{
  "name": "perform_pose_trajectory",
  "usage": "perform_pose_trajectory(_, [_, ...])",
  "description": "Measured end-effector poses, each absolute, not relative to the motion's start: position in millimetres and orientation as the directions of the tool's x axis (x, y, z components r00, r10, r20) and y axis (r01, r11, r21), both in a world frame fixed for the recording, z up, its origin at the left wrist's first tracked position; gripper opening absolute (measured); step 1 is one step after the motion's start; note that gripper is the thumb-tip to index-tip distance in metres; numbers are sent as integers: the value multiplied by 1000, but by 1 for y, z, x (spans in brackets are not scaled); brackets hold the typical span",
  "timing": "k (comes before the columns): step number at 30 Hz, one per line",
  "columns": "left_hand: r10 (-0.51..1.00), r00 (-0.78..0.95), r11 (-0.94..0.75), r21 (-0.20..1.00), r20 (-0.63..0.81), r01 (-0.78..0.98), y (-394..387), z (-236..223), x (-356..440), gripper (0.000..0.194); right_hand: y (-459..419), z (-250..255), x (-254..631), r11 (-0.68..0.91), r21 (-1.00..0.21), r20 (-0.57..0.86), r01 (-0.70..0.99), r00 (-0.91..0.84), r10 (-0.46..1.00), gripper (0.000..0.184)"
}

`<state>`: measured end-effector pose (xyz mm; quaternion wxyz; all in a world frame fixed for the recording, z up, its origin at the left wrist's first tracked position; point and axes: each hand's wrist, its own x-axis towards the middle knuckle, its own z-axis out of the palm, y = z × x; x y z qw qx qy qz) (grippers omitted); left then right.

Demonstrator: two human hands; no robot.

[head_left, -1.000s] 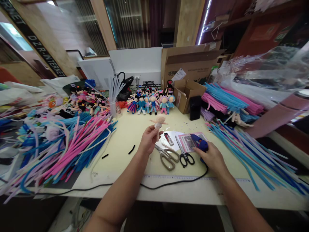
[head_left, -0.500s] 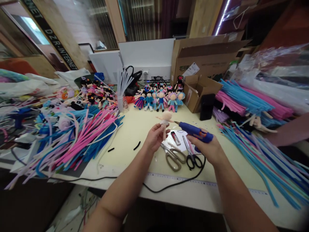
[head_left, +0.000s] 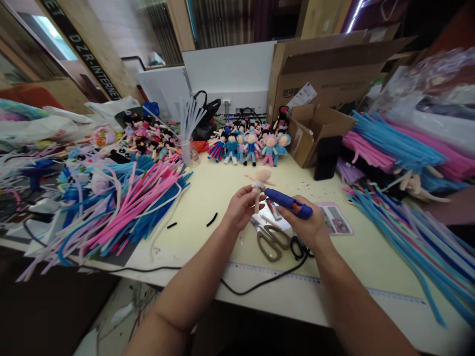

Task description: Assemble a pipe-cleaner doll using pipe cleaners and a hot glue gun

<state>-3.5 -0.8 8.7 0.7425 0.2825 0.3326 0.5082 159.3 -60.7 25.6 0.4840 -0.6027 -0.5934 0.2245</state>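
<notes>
Between the fingers of my left hand (head_left: 243,205) a small pale doll (head_left: 262,174) stands upright, its body white and its limbs thin. My right hand (head_left: 306,222) grips a blue glue gun (head_left: 287,201), whose nozzle end meets the doll's body; whether the tip touches it I cannot tell. Beneath my hands lie grey-handled scissors (head_left: 272,242) and black-handled scissors (head_left: 297,246), the latter partly covered by my right hand. A small box (head_left: 273,211) on white paper is half hidden by the glue gun. Two short black pieces (head_left: 211,219) lie left of my left hand.
Bundles of coloured pipe cleaners lie left (head_left: 122,207) and right (head_left: 393,237). Finished dolls (head_left: 250,148) line the back beside cardboard boxes (head_left: 319,128) and a black phone (head_left: 328,157). A black cord (head_left: 256,289) and a ruler (head_left: 297,278) run along the front edge.
The glue gun has moved left and slightly down, bringing its nozzle from beside the doll's arm to its body. A printed card now shows right of my right hand. The view has shifted slightly.
</notes>
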Motion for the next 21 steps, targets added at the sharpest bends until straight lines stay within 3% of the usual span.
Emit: perform_pose_trajectory(21, [943,273,310,789,-187,-531,-4,10,-2,31,-59,15,158,224,-789,392,572,188,900,31])
